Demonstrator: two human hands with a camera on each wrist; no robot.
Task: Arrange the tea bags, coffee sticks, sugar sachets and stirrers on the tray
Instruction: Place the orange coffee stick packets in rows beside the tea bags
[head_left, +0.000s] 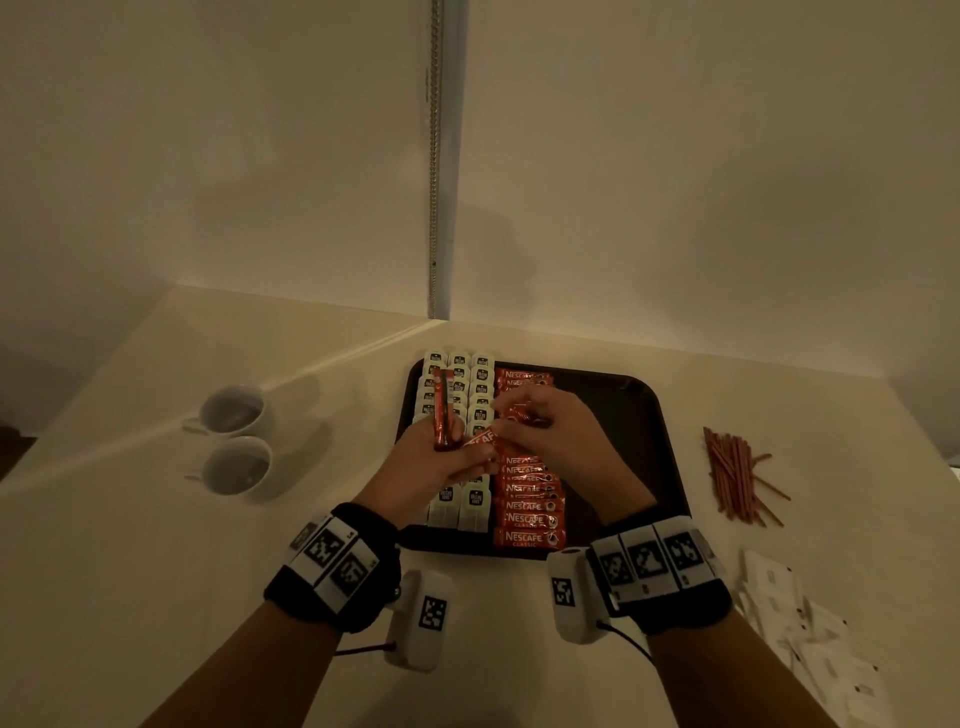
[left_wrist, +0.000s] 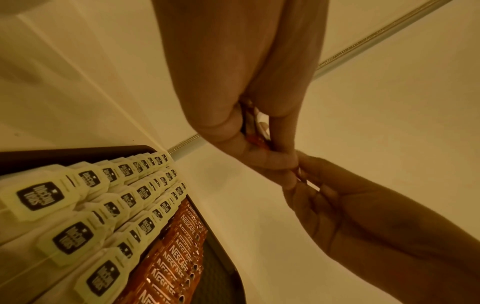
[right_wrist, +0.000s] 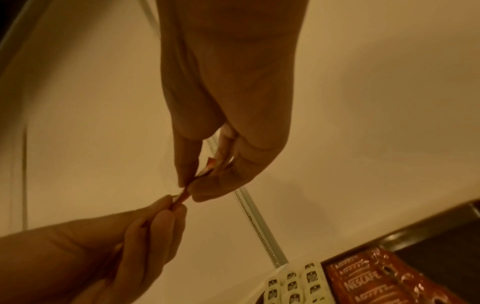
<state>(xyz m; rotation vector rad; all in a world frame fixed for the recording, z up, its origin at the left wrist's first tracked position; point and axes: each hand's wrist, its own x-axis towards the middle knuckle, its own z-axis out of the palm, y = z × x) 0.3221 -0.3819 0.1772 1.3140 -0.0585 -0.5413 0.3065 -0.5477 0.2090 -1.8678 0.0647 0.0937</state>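
A: Why are both hands up over the tray (head_left: 652, 410) instead of down on it?

B: My guess is a hand-off. The left hand (head_left: 436, 457) has its fingers curled round a small bunch of coffee sticks (head_left: 442, 410) standing upright, a ready supply. The right hand (head_left: 550, 423) pinches one stick (head_left: 485, 438) at its end, and the left fingertips touch the other end. It looks like a stick being drawn out for laying down.

A: So neither grip is loose?

B: No. The left grip is wrapped round the bunch; the right grip is a thumb-and-finger pinch on that single stick, the other fingers bent in.

A: Where does it go?

B: Probably the coffee row (head_left: 527, 512) down the middle of the tray, just beside the tea bags (head_left: 480, 387). The sticks lie crosswise and overlap like tiles, which keeps labels readable and saves room. There's a gap under the hands.

A: And the rest?

B: The right part of the tray is bare, likely kept for the stirrers (head_left: 735, 473) and sugar sachets (head_left: 810, 639), both out on the counter (head_left: 156, 571) to the right. Two cups (head_left: 236, 441) sit to the left.
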